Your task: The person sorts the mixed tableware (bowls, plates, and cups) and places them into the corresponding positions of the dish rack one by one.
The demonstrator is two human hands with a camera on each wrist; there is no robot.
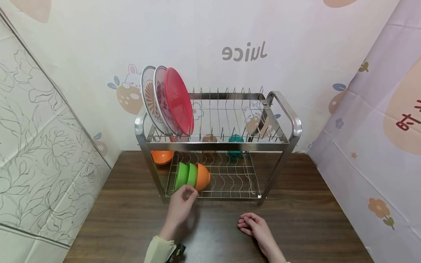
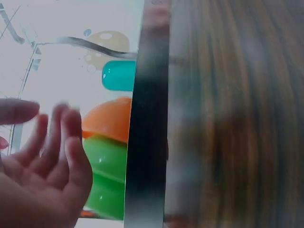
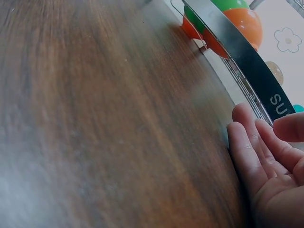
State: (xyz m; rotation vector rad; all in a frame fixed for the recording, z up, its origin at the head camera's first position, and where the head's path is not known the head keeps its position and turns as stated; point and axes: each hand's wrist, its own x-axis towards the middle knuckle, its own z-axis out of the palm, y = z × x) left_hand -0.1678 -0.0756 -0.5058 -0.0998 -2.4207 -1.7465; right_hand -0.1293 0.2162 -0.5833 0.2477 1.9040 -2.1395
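Note:
A two-tier metal dish rack [image 1: 217, 147] stands on the wooden table. On its lower tier two green bowls [image 1: 181, 176] and an orange bowl [image 1: 203, 177] stand on edge in a row at the left. My left hand [image 1: 181, 204] is just in front of these bowls, its fingers loosely bent. In the left wrist view nothing is visible between that hand's thumb and fingers [image 2: 71, 124]. My right hand [image 1: 258, 228] rests on the table before the rack's right half, fingers relaxed and holding nothing.
On the upper tier, two patterned plates [image 1: 149, 98] and a red plate [image 1: 179, 102] stand at the left. Behind the lower tier are another orange bowl [image 1: 162, 157], a brownish cup [image 1: 209, 142] and a teal cup [image 1: 235, 144]. Printed cloth [image 1: 204, 33] hangs behind the table.

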